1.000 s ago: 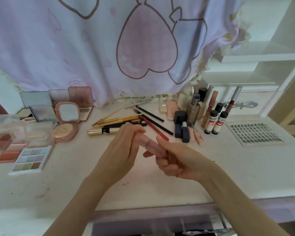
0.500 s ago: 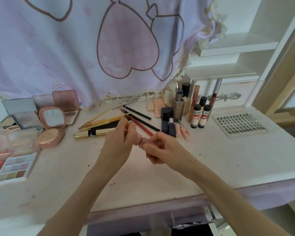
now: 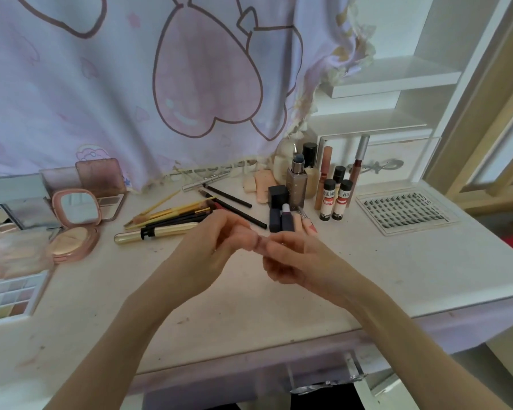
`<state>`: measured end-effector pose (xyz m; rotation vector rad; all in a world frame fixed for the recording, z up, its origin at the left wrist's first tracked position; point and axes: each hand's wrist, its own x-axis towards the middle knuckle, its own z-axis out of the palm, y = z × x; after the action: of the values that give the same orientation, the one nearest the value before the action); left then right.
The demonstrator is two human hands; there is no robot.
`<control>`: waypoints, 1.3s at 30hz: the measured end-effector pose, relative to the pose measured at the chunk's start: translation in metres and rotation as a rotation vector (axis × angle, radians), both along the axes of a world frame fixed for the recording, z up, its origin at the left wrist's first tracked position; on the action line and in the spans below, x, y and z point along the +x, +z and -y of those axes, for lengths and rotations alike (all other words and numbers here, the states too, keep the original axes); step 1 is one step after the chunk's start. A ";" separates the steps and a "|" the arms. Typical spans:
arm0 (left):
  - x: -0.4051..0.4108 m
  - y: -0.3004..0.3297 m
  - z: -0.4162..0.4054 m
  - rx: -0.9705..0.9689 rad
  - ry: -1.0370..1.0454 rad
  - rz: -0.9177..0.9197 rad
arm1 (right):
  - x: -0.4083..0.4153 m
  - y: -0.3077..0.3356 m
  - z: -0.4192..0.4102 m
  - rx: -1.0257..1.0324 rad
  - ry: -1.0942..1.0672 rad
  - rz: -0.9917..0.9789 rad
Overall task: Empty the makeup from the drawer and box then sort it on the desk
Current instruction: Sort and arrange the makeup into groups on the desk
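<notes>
Both of our hands are meeting over the middle of the desk [image 3: 367, 261], and between them we are holding a small pink tube [image 3: 259, 242]. Our left hand [image 3: 211, 247] is pinching one end with curled fingertips, while our right hand [image 3: 293, 261] is wrapping its fingers round the other end. Only a short band of the tube is showing between the two grips, so we cannot tell whether it is a lipstick or a gloss, or whether a cap is coming off.

That tube is lying roughly level, its long axis running left to right from one hand to the other, well above the desk top. Beyond our fingers, the group it most likely belongs with is sitting up and to the right: the dark lipsticks [image 3: 280, 216] lying flat, and the small upright tubes [image 3: 336, 199] just beside them. Our right hand is the nearer one to that cluster, so we judge it the better hand for setting the tube down there.

Further left, pencils and brushes [image 3: 172, 214] are fanning out in a loose bundle, with a gold tube [image 3: 157, 232] lying in front of them. Past those, a round pink compact [image 3: 76, 223] is standing open, and an eyeshadow palette [image 3: 11, 294] is lying at the left edge. A lash tray [image 3: 403, 210] is sitting far right.
</notes>
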<state>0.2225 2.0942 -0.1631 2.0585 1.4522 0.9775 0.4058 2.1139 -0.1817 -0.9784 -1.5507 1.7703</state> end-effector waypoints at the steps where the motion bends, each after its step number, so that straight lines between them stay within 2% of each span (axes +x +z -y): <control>1: 0.002 0.003 -0.001 -0.031 0.078 -0.053 | 0.000 -0.001 0.002 0.150 -0.023 0.126; 2: 0.004 0.005 -0.002 -0.029 0.136 -0.107 | 0.000 -0.005 0.002 0.270 -0.039 0.212; 4: 0.003 0.007 -0.002 0.006 0.160 -0.164 | -0.002 -0.008 0.003 0.355 -0.062 0.247; 6: 0.000 0.007 0.002 0.005 0.031 -0.079 | -0.001 -0.008 0.002 0.263 -0.089 0.135; 9: -0.004 0.004 0.003 0.079 -0.218 -0.054 | 0.005 -0.004 0.001 -0.035 -0.032 -0.098; 11: -0.005 0.002 0.003 0.109 -0.211 -0.027 | 0.008 -0.005 0.001 -0.112 0.039 -0.162; 13: -0.002 0.001 0.003 0.103 -0.130 -0.052 | 0.007 -0.005 0.001 -0.039 0.043 -0.093; 16: 0.003 0.006 0.003 -0.002 0.037 -0.171 | 0.005 -0.007 0.001 0.190 -0.049 0.104; 18: 0.004 0.007 0.000 -0.031 0.087 -0.251 | 0.004 -0.009 0.002 0.266 -0.070 0.156; 21: 0.002 0.004 0.002 -0.048 -0.018 -0.136 | 0.005 -0.011 0.001 0.174 -0.093 0.076; 24: -0.002 0.001 0.003 0.036 -0.176 -0.048 | 0.009 -0.008 0.002 0.029 -0.049 0.003; 27: -0.003 0.003 0.004 0.086 -0.167 -0.044 | 0.010 -0.008 0.003 -0.005 0.012 0.000; 30: 0.002 0.003 0.004 0.050 -0.111 -0.090 | 0.009 -0.010 0.003 0.216 -0.033 0.165; 33: 0.005 0.000 0.002 0.014 0.035 -0.132 | 0.003 -0.012 0.005 0.472 -0.073 0.377; 36: 0.006 -0.003 -0.001 0.019 0.166 -0.171 | -0.001 -0.013 0.007 0.592 -0.144 0.397; 39: 0.003 -0.004 0.001 0.062 0.017 -0.097 | 0.001 -0.015 0.004 0.565 -0.178 0.345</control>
<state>0.2251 2.0931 -0.1672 2.1684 1.5086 0.9522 0.4068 2.1098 -0.1972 -1.1156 -1.9543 0.9827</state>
